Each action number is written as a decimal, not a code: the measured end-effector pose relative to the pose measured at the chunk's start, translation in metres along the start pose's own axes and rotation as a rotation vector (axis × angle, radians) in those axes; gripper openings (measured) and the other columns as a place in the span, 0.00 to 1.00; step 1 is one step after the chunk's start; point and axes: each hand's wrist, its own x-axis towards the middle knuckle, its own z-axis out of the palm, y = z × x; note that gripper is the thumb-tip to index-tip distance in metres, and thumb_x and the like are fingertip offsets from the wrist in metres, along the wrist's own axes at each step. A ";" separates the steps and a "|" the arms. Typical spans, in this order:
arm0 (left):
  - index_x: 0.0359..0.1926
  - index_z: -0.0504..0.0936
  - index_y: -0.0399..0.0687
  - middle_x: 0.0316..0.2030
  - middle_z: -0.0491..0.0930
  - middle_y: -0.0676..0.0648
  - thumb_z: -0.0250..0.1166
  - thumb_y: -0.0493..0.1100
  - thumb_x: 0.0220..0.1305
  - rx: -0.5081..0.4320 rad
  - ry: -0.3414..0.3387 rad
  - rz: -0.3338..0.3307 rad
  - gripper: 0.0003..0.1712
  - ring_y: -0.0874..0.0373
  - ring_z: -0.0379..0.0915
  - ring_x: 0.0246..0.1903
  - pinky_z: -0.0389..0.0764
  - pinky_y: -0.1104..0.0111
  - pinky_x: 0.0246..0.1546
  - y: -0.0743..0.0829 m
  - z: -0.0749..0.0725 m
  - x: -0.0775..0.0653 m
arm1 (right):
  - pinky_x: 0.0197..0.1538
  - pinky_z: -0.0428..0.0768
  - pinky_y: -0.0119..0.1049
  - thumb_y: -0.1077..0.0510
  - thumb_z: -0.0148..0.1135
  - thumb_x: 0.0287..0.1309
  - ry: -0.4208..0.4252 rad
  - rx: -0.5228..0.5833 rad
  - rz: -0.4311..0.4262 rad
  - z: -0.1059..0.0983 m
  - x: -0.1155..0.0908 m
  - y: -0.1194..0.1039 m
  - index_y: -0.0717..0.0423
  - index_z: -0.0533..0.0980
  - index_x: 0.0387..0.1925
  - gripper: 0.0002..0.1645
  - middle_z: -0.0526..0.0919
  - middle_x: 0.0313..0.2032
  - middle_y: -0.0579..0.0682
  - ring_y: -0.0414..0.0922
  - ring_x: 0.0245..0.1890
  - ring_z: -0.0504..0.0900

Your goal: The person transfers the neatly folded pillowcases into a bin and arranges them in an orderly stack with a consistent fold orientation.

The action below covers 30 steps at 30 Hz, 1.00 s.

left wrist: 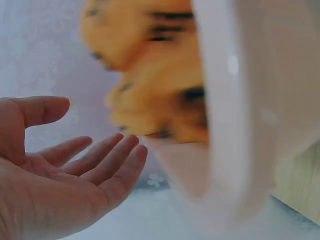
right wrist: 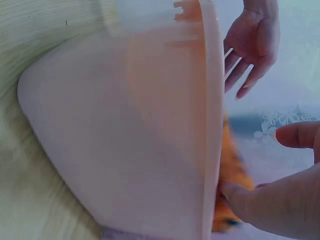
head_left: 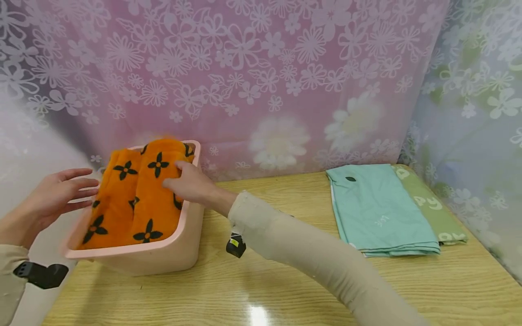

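An orange plush cloth (head_left: 118,194) with dark four-petal flowers fills a pale pink plastic bin (head_left: 163,256), bulging above its far rim. My right hand (head_left: 191,183) reaches over the bin's right side, thumb apart from the fingers. In the right wrist view its fingertips (right wrist: 235,197) touch the cloth right at the rim, the thumb standing away. To the bin's left is my left hand (head_left: 61,197), palm toward the cloth and fingers spread. Seen from the left wrist, that hand (left wrist: 85,170) holds nothing, its fingertips near the blurred cloth's edge.
On the right of the wooden table (head_left: 261,280) lies a folded mint-green cloth (head_left: 379,208), partly over a folded olive-green cloth (head_left: 432,203) with pale letters. A pink flowered curtain (head_left: 253,90) hangs behind, with a paler flowered sheet (head_left: 481,127) at the right.
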 end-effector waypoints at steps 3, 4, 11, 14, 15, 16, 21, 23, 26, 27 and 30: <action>0.74 0.41 0.38 0.53 0.71 0.55 0.45 0.56 0.73 0.014 0.056 0.053 0.42 0.71 0.75 0.42 0.81 0.69 0.40 -0.005 0.000 0.006 | 0.60 0.70 0.40 0.54 0.57 0.64 0.005 -0.026 -0.057 -0.010 -0.004 0.003 0.49 0.56 0.72 0.38 0.63 0.68 0.44 0.45 0.63 0.67; 0.74 0.42 0.38 0.52 0.71 0.56 0.46 0.57 0.72 0.027 0.052 0.067 0.42 0.70 0.76 0.43 0.80 0.69 0.41 -0.001 0.001 0.006 | 0.60 0.69 0.41 0.55 0.56 0.64 0.004 -0.034 -0.070 -0.014 -0.004 0.004 0.48 0.56 0.72 0.37 0.61 0.69 0.44 0.46 0.65 0.65; 0.73 0.47 0.34 0.63 0.59 0.25 0.48 0.55 0.73 0.202 -0.028 0.146 0.40 0.44 0.73 0.51 0.78 0.55 0.47 0.051 0.038 -0.022 | 0.25 0.69 0.31 0.57 0.52 0.65 -0.023 -0.164 -0.102 -0.039 -0.014 0.015 0.44 0.59 0.71 0.34 0.76 0.53 0.54 0.42 0.26 0.73; 0.73 0.48 0.34 0.63 0.59 0.25 0.47 0.55 0.74 0.260 -0.030 0.186 0.39 0.30 0.63 0.56 0.71 0.43 0.51 0.067 0.055 -0.033 | 0.35 0.75 0.30 0.56 0.50 0.67 -0.039 -0.229 -0.137 -0.049 -0.019 0.021 0.46 0.61 0.71 0.31 0.72 0.60 0.51 0.41 0.37 0.79; 0.73 0.48 0.34 0.63 0.58 0.25 0.47 0.55 0.74 0.273 -0.027 0.204 0.39 0.29 0.63 0.56 0.70 0.41 0.50 0.071 0.060 -0.036 | 0.40 0.75 0.30 0.55 0.49 0.68 -0.035 -0.254 -0.150 -0.052 -0.020 0.023 0.46 0.61 0.70 0.30 0.67 0.66 0.48 0.40 0.47 0.78; 0.73 0.49 0.35 0.63 0.58 0.26 0.48 0.55 0.73 0.285 -0.021 0.222 0.39 0.29 0.62 0.57 0.70 0.40 0.50 0.075 0.064 -0.038 | 0.42 0.76 0.32 0.55 0.49 0.69 -0.036 -0.268 -0.165 -0.055 -0.022 0.025 0.46 0.62 0.70 0.29 0.66 0.66 0.47 0.40 0.54 0.75; 0.72 0.54 0.37 0.64 0.60 0.28 0.50 0.56 0.72 0.351 0.042 0.332 0.38 0.31 0.61 0.59 0.68 0.39 0.50 0.091 0.087 -0.044 | 0.55 0.73 0.36 0.55 0.49 0.68 -0.025 -0.423 -0.295 -0.069 -0.034 0.030 0.48 0.62 0.70 0.29 0.60 0.69 0.46 0.41 0.66 0.63; 0.70 0.58 0.36 0.64 0.62 0.29 0.52 0.54 0.72 0.379 0.085 0.397 0.36 0.31 0.61 0.59 0.66 0.38 0.51 0.097 0.096 -0.046 | 0.64 0.63 0.35 0.55 0.48 0.68 -0.024 -0.551 -0.353 -0.076 -0.041 0.032 0.48 0.60 0.71 0.30 0.56 0.71 0.46 0.41 0.69 0.57; 0.66 0.65 0.35 0.62 0.66 0.32 0.56 0.48 0.70 0.424 0.154 0.511 0.30 0.35 0.61 0.60 0.63 0.39 0.53 0.106 0.109 -0.049 | 0.69 0.54 0.38 0.54 0.48 0.69 -0.050 -0.698 -0.410 -0.086 -0.051 0.039 0.47 0.56 0.73 0.33 0.52 0.72 0.49 0.43 0.71 0.50; 0.66 0.66 0.36 0.61 0.67 0.32 0.57 0.47 0.69 0.448 0.177 0.531 0.30 0.35 0.61 0.60 0.63 0.39 0.53 0.108 0.114 -0.050 | 0.69 0.54 0.39 0.53 0.49 0.69 -0.061 -0.733 -0.404 -0.090 -0.056 0.041 0.44 0.54 0.73 0.34 0.50 0.73 0.49 0.44 0.71 0.49; 0.65 0.68 0.36 0.60 0.68 0.33 0.58 0.46 0.68 0.510 0.236 0.579 0.28 0.35 0.62 0.59 0.64 0.41 0.53 0.113 0.127 -0.053 | 0.69 0.53 0.44 0.50 0.49 0.70 -0.087 -0.777 -0.389 -0.102 -0.067 0.049 0.41 0.52 0.74 0.35 0.46 0.74 0.50 0.47 0.72 0.47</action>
